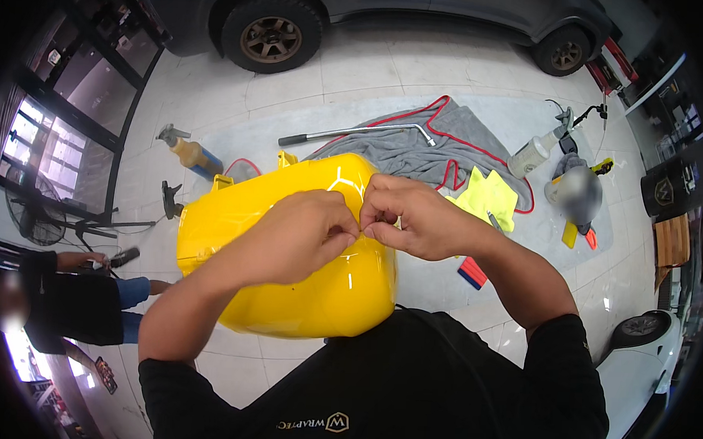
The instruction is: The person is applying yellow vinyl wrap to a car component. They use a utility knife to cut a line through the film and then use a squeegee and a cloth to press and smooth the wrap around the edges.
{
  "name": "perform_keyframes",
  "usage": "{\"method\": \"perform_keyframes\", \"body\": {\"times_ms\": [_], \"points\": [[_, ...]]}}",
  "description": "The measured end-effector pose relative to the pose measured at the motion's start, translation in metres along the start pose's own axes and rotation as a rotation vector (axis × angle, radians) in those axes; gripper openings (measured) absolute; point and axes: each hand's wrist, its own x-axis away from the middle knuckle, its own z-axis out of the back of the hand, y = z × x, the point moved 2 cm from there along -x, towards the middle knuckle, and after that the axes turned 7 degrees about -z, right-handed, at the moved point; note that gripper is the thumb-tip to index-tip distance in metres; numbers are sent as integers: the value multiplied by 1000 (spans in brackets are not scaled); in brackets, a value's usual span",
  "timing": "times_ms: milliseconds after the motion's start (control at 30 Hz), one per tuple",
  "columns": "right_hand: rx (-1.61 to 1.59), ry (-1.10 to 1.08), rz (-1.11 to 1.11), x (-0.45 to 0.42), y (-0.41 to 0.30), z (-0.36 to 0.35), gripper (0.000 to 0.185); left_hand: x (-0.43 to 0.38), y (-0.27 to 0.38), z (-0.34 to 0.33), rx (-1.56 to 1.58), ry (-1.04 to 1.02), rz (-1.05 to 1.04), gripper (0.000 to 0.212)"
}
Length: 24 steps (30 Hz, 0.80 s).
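Observation:
A glossy yellow molded panel [301,288], with small tabs along its far left edge, lies before me, close to my body. My left hand [304,235] is over the panel's middle, thumb and forefinger pinched together. My right hand [407,216] meets it from the right, also pinching, so the fingertips of both hands almost touch above the panel's right part. Whatever lies between the fingertips is too small to make out. Just right of my right wrist is a neon yellow microfiber cloth [486,199]; a red and blue squeegee [472,273] lies below my right forearm.
Beyond the panel lie a grey towel [384,153] with red edging and a metal wrench bar [355,132]. Spray bottles stand left [194,157] and right [532,155]. A person [83,299] is at the left with a phone [105,375]. A dark vehicle [396,1] stands behind.

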Motion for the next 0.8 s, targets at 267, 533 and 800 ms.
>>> {"method": "perform_keyframes", "body": {"times_ms": [267,533,800], "points": [[-35,25,-10,5,10,-2,9,-12,4,9,153,-70,170,15],[-76,64,20,4,10,-4,11,-14,11,10,88,-73,210,15],[-154,159,-41,12,18,-8,13,-26,6,19,207,-235,308,17]]}}
